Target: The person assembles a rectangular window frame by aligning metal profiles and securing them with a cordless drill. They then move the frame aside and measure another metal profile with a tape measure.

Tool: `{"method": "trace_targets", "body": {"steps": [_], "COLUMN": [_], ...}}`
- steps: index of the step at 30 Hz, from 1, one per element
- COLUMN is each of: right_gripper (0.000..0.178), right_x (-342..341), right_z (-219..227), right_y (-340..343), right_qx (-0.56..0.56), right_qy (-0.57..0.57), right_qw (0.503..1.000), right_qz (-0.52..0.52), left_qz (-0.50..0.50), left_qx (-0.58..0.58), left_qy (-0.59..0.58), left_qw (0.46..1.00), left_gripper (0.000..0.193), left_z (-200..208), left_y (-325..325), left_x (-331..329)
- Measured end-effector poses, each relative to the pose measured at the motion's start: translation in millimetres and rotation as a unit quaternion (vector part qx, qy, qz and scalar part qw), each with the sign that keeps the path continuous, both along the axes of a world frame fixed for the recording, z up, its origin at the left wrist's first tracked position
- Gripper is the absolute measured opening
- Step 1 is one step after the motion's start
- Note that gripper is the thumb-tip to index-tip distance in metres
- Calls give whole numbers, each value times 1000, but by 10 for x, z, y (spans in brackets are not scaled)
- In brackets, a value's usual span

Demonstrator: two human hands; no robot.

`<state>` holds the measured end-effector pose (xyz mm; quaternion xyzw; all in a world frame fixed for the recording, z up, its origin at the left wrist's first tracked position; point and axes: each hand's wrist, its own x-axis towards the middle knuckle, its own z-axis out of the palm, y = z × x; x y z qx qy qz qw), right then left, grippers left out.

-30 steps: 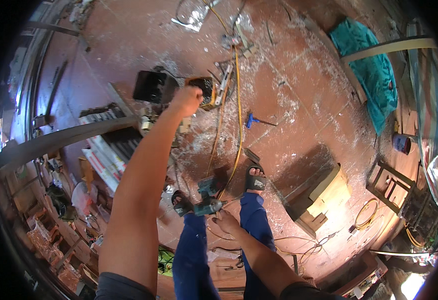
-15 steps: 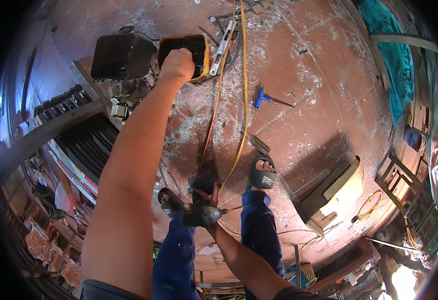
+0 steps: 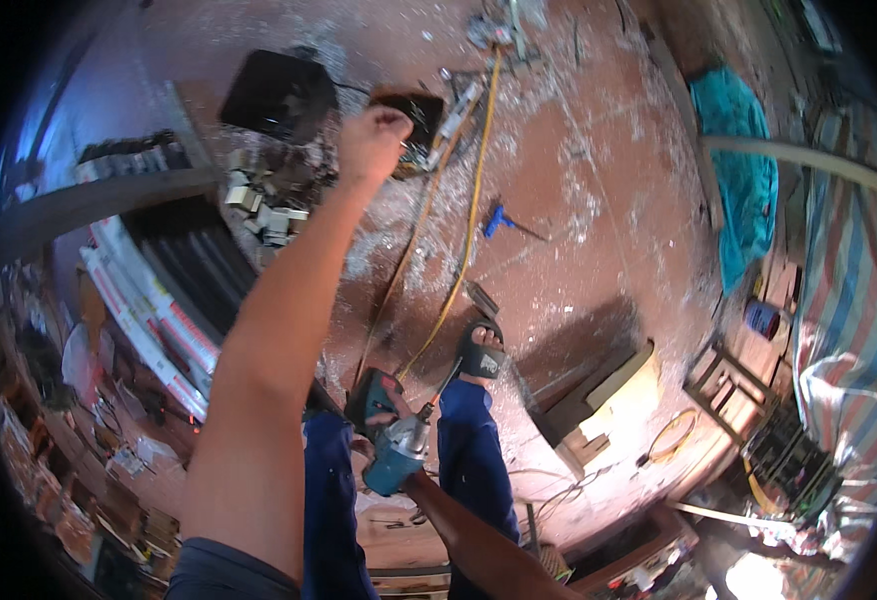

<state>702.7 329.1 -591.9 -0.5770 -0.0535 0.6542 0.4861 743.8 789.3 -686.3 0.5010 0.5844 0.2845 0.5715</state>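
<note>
Left hand (image 3: pixel 374 140) is a closed fist at upper centre, arm stretched full length up the frame. It sits right at the near edge of a dark box (image 3: pixel 414 115) on the floor; can't tell if it actually grips anything.

Right hand (image 3: pixel 384 455) is at lower centre, wrapped around a teal drill (image 3: pixel 394 445), held between the knees, bit angled up-right toward the sandalled foot (image 3: pixel 481 355).

Yellow cable (image 3: pixel 464 250) runs from the top edge down to just beside that foot. Black case (image 3: pixel 279 95) sits left of the fist, small wood blocks (image 3: pixel 259 205) just below it.

Floor (image 3: pixel 579 150) right of the cable is mostly open, dusty, with one blue tool (image 3: pixel 497 220) on it. Left side is boxed in by a shelf edge (image 3: pixel 89 200) and stacked strips (image 3: pixel 149 320). Wood offcuts (image 3: pixel 609 385) crowd the lower right, teal cloth (image 3: pixel 744 170) at upper right.
</note>
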Motion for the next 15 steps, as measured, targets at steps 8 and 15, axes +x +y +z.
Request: {"method": "trace_targets", "body": {"steps": [8,15], "right_gripper": [86,49], "right_x": [742,1503], "right_z": [1949,3607], "right_y": [160,138], "right_qx": [103,352], "right_qy": [-314,-602], "right_qw": [907,610], "right_qz": [262,376], "left_qz": [295,173], "left_qx": [-239,-104], "left_qy": [-728,-835], "left_qw": [571,512], "left_gripper": [13,19], "left_z": [2794,5310], "left_y": [-805,-1365], "left_x": [-798,-1080]}}
